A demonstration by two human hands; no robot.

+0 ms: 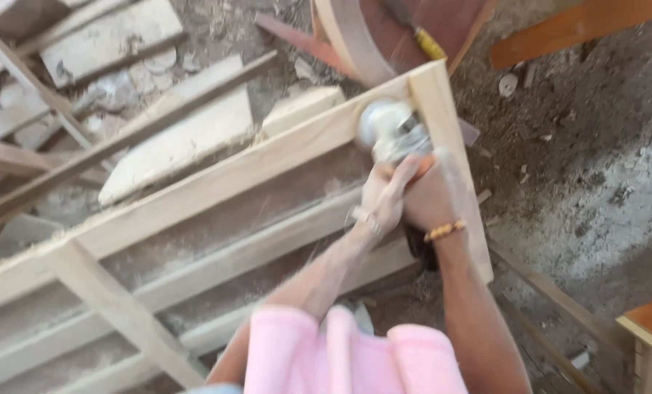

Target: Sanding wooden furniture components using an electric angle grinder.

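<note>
1. left hand and right hand both clamped tight round the angle grinder.
2. grinder sits at the wooden frame's far right corner.
3. sawdust-covered floor right of it.

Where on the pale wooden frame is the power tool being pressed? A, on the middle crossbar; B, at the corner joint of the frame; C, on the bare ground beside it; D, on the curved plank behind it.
B: both hands, left hand and right hand, press the silver-headed power tool onto the corner joint of the pale wooden frame.
</note>
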